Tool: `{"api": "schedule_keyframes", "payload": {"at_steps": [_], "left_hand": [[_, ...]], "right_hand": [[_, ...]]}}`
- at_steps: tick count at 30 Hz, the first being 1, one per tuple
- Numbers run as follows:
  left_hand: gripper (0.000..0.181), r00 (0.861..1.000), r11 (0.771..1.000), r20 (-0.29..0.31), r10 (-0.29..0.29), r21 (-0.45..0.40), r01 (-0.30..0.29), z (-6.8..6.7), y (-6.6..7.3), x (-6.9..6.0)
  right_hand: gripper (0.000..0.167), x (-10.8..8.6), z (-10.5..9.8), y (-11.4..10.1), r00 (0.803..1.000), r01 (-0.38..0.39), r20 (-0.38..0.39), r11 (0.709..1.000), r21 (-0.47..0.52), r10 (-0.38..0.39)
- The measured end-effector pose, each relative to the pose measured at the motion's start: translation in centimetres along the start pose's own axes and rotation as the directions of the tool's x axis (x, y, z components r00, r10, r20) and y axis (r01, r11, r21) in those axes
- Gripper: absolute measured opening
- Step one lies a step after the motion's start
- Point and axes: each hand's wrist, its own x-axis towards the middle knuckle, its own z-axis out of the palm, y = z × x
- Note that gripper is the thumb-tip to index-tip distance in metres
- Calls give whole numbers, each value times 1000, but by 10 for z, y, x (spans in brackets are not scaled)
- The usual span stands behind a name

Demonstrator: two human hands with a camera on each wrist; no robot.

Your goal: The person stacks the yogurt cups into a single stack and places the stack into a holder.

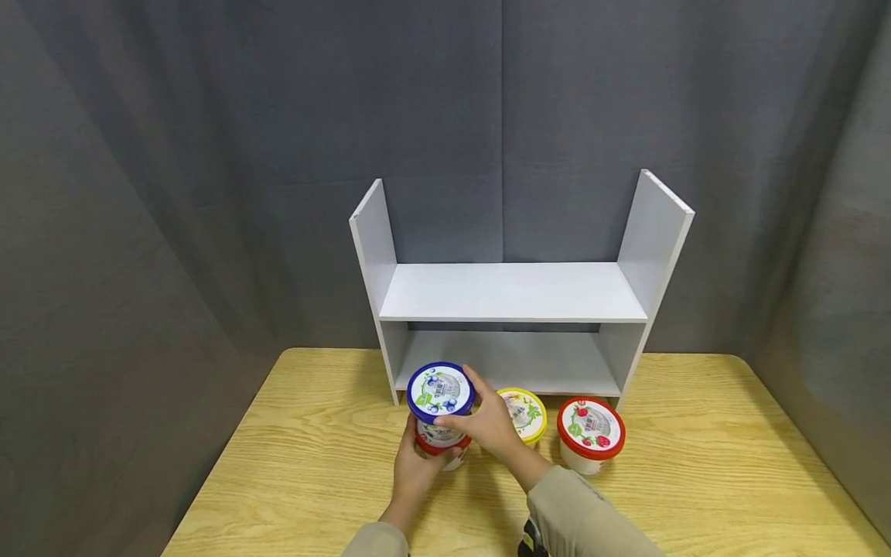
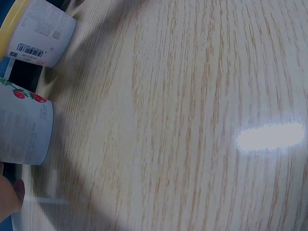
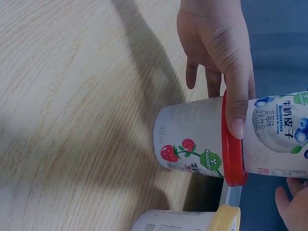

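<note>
A blue-lidded tub (image 1: 441, 389) sits on top of a red-lidded tub (image 3: 192, 134), the two touching at the red lid in the right wrist view. My left hand (image 1: 414, 473) grips the lower tub around its lid, its thumb (image 3: 237, 115) lying on the red rim. My right hand (image 1: 491, 425) holds the blue-lidded tub from the right, thumb and fingers spread around its lid; its fingertips (image 3: 293, 204) show beside that tub. Whether the lower tub rests on the table cannot be told.
Just right of my right hand stands a yellow-lidded tub (image 1: 525, 414), and beyond it another red-lidded tub (image 1: 590, 433). Behind them is a white two-level shelf (image 1: 513, 291) with upright sides. Grey curtains (image 1: 278, 155) surround the wooden table (image 1: 292, 464).
</note>
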Motion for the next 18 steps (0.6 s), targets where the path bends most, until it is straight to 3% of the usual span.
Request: {"api": "schedule_keyframes", "payload": {"at_steps": [4,10,18], "left_hand": [[92,1000,1000,-1,-15,5,15,-1,5,-2],[89,1000,998,4,-2,-66,2,-4,24,-7],[92,1000,1000,-13,22,-4,-22,1,3,-2]], "right_hand": [[94,0,1,2,1000,2,9,1000,-8,-2],[94,0,3,1,1000,-4,9,1000,-10,5],[95,0,1,1,999,-26,34,999,19,26]]}}
